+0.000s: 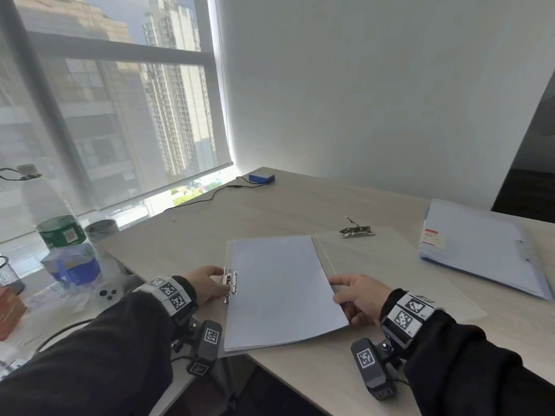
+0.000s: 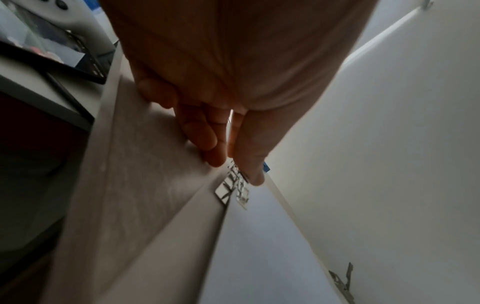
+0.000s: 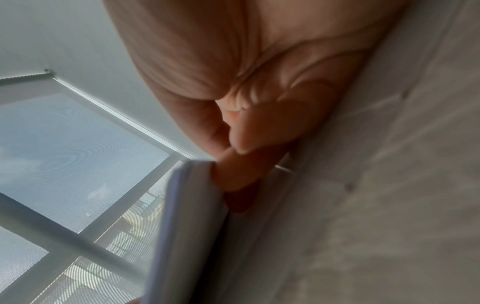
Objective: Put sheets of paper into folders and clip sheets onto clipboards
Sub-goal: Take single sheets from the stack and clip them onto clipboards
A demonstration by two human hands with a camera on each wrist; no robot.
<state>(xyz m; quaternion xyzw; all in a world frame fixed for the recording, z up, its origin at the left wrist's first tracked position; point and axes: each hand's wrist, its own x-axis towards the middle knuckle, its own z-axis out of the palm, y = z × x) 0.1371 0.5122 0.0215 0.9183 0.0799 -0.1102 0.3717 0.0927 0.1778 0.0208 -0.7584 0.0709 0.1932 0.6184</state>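
While my left hand [image 1: 207,282] pinches the silver metal clip [image 1: 230,284] at nine o'clock, my right hand [image 1: 359,295] grips the white paper stack [image 1: 280,288]; next I must release the clip squarely.

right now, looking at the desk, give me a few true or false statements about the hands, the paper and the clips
1. The left hand is at the metal clip on the left edge of the paper stack. True.
2. The right hand lies flat in the middle of the stack. False: it holds the stack's right edge, fingers curled round it.
3. A second clip sits farther back on the desk with its lever raised. True.
4. The blue box rests on the paper stack. False: it lies at the desk's far corner near the window.
5. The folder on the right is held by a hand. False: no hand touches it.
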